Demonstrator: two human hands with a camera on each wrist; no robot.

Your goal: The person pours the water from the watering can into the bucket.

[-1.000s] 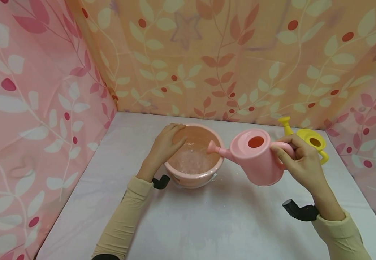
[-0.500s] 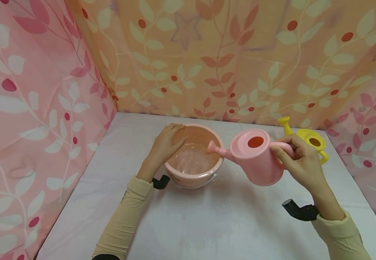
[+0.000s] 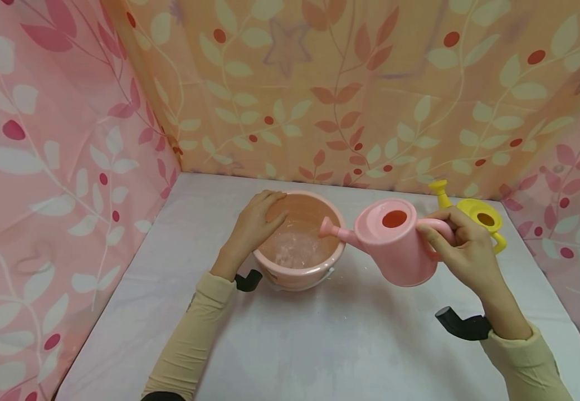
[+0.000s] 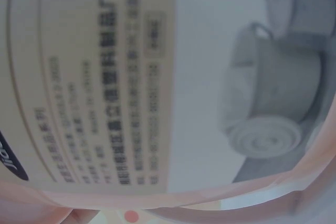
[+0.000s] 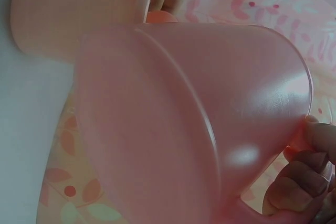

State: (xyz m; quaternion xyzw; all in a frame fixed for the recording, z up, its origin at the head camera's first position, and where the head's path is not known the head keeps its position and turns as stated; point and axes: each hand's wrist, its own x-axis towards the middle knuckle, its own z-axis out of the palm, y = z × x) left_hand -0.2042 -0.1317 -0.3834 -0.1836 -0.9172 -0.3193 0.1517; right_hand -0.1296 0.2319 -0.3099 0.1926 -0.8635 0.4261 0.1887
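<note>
Left wall: pink leaf-print cloth [image 3: 44, 178], meeting the orange leaf-print cloth [image 3: 290, 100] at the back.
Left sleeve: beige [image 3: 189, 334], cuff folded, a black wrist mount [image 3: 248, 280] beside the bucket.
Left hand: [image 3: 257, 223] rests on the bucket's left rim, thumb spread away from the fingers, over the opening.
Pink bucket: [image 3: 302, 272] stands upright on the white worktop [image 3: 295, 345], rippled water [image 3: 295, 248] inside; the left wrist view shows its printed label [image 4: 115, 103] up close.
Pink watering can: [image 3: 402, 250] held above the worktop, leaning left, sprinkler head [image 3: 326, 226] over the bucket's right side.
Droplets: a few [image 3: 346, 317] on the worktop, right of the bucket.
Right hand: [image 3: 462, 245] pinches the pink can's handle, thumb on top, fingers curled round.
Yellow watering can: [image 3: 480, 213] behind the right hand, partly hidden.
</note>
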